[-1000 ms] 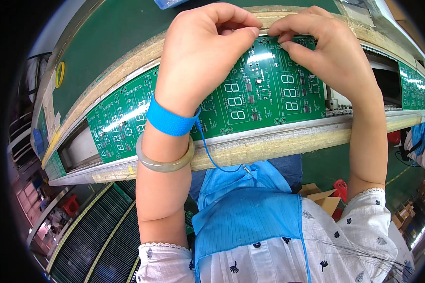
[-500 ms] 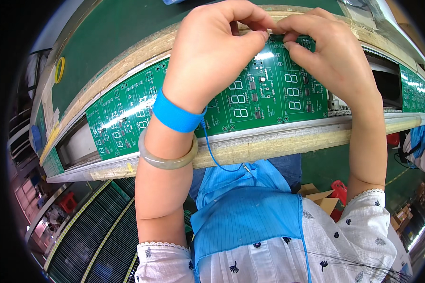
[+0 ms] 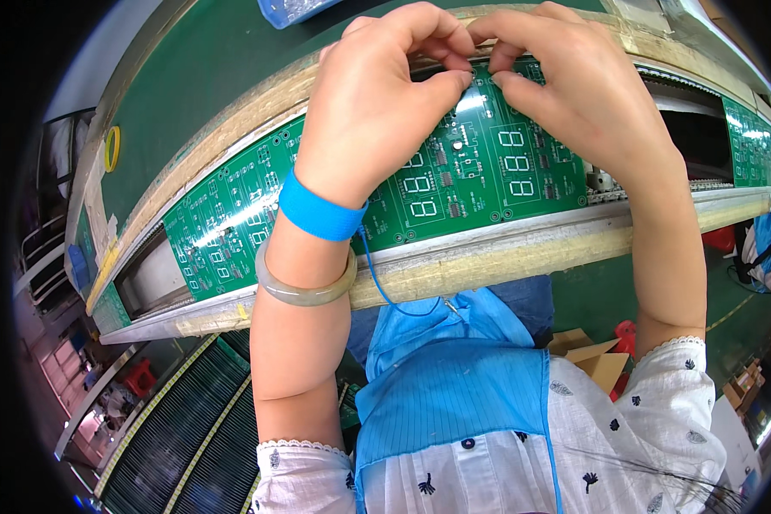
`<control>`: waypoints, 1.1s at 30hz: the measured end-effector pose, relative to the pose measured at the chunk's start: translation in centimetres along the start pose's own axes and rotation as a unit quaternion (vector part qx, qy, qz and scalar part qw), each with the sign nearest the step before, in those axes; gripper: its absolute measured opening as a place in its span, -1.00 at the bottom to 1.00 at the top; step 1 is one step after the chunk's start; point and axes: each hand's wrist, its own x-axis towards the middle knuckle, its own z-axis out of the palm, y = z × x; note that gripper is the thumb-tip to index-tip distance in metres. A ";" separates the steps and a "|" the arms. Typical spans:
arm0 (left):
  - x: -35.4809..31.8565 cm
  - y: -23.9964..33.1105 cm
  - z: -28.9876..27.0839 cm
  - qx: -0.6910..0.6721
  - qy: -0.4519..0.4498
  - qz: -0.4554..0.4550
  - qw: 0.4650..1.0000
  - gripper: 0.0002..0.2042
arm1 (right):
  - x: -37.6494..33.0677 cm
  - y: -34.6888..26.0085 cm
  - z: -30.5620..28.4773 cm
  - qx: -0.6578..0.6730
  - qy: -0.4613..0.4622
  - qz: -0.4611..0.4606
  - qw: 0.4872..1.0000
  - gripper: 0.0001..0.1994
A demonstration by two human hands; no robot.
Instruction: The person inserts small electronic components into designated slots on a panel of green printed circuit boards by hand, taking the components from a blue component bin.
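Observation:
A green circuit board [image 3: 480, 188] with white digit outlines and small black chips lies in the rail track in front of me. Over its far edge my left hand [image 3: 385, 107] bends in, thumb and forefinger pinched together; anything between them is too small to make out. Close beside it my right hand [image 3: 570, 86] has its fingers curled and its thumb just above the board's far edge, with what it may hold hidden. A blue wrist strap [image 3: 321, 208] with a thin cord and a stone bangle [image 3: 304, 287] are on my left arm.
More green boards sit in the track, one on the left [image 3: 231, 214] and one at far right [image 3: 750, 141]. Wooden rails [image 3: 488, 261] border it. Beyond lie a yellow tape ring [image 3: 112, 149] and a blue tray [image 3: 295, 10]. Below left stands a rack of boards [image 3: 176, 428].
The whole view has shifted slightly, bringing more of the blue tray in. Both hands stay at the board's far edge, with only small finger movements.

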 end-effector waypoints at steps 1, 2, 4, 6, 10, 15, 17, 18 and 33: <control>0.0 0.2 0.0 0.016 0.004 -0.004 1.000 -0.83 | 0.1 0.1 -0.2 0.001 0.002 0.002 1.000 -0.87; 0.0 0.3 0.1 0.018 0.002 -0.004 1.000 -0.83 | 0.4 0.0 -0.4 0.025 -0.036 0.045 0.998 -0.87; 0.1 0.4 0.2 0.044 0.003 -0.002 0.999 -0.83 | 0.5 0.0 -0.4 0.051 -0.071 0.090 0.992 -0.86; 0.1 0.2 0.2 0.053 0.001 0.006 0.999 -0.84 | 0.4 0.0 -0.2 0.020 -0.061 0.062 0.996 -0.83; 0.2 -0.3 0.3 0.083 0.005 0.028 0.996 -0.85 | 0.2 0.5 -0.3 0.056 -0.024 0.024 0.998 -0.80; 0.2 -0.2 0.5 0.110 0.017 0.080 0.991 -0.85 | 0.5 0.5 -0.9 0.092 -0.060 0.090 0.990 -0.68; 0.2 -0.4 0.6 0.107 0.022 0.083 0.991 -0.86 | 0.5 0.5 -1.0 0.092 -0.057 0.096 0.989 -0.67; 0.2 -0.5 0.5 0.112 0.021 0.099 0.989 -0.85 | 0.5 0.4 -1.0 0.092 -0.055 0.102 0.989 -0.66; 1.9 -4.4 0.9 0.159 0.064 0.323 0.931 -0.86 | 1.4 1.8 -1.0 0.208 0.038 0.198 0.957 -0.63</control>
